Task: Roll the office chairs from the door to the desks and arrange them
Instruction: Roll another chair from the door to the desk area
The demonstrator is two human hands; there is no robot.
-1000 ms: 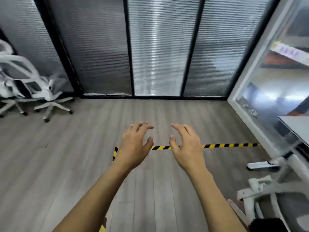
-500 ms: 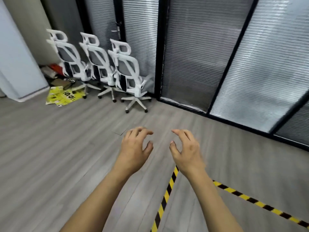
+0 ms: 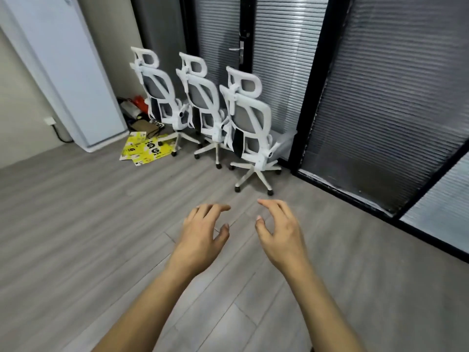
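Office chairs, three, white frames with grey mesh backs and headrests: near chair (image 3: 250, 123), middle chair (image 3: 203, 97), far chair (image 3: 158, 90). They stand in a row on castors on the grey plank floor (image 3: 76, 224), seen from behind, just beside the black-framed door (image 3: 245, 26) with its lever handle (image 3: 238, 50), and well apart from both hands. Left hand (image 3: 203, 240): held out palm down above the floor, fingers spread and loosely bent, gripping nothing. Right hand (image 3: 281, 237): likewise, beside the left and not touching it. Containers: one brown bag (image 3: 143, 127) in the corner near the far chair, partly covered; its contents cannot be made out. Yellow printed sheets (image 3: 144, 148) lie flat on the floor, reaching under the far chair's base. Red object (image 3: 140, 100) sits among the corner clutter, too small to identify. Chair seats are mostly hidden behind the backrests. Cut off: white panel (image 3: 68, 72) by the top edge, blind-covered glass partition (image 3: 393, 110) by the right edge, both forearms by the bottom edge.
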